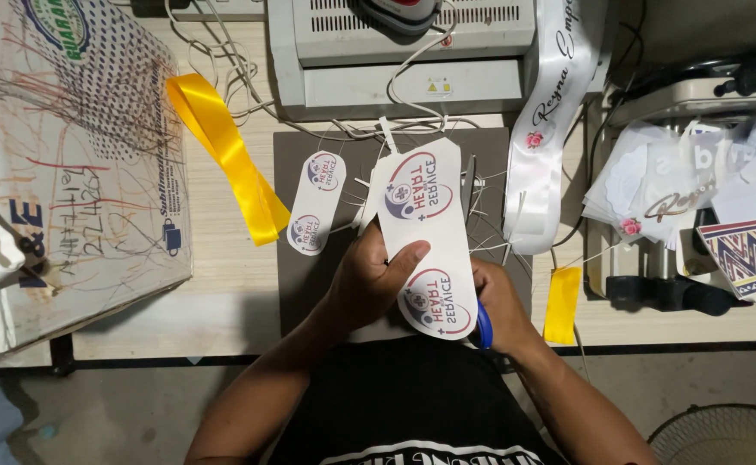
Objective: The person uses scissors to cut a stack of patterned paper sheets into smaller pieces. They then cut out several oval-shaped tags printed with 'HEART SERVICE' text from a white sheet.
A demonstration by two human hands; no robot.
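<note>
My left hand (376,280) holds a long white printed sheet (423,228) with a round red and blue logo at each end, thumb pressed on its face. My right hand (503,306) sits behind the sheet's lower right edge and grips blue-handled scissors (484,326), whose blades are hidden behind the sheet. A smaller oval cut-out (317,201) with the same logos lies on the dark grey mat (296,275) to the left. Thin paper offcuts (485,228) lie scattered on the mat.
A yellow ribbon (227,155) lies left of the mat and a yellow piece (562,303) right of it. A white lettered satin sash (546,129) hangs from the grey laminator (395,60). A scribbled cardboard box (76,172) stands left; paper cut-outs (688,185) pile right.
</note>
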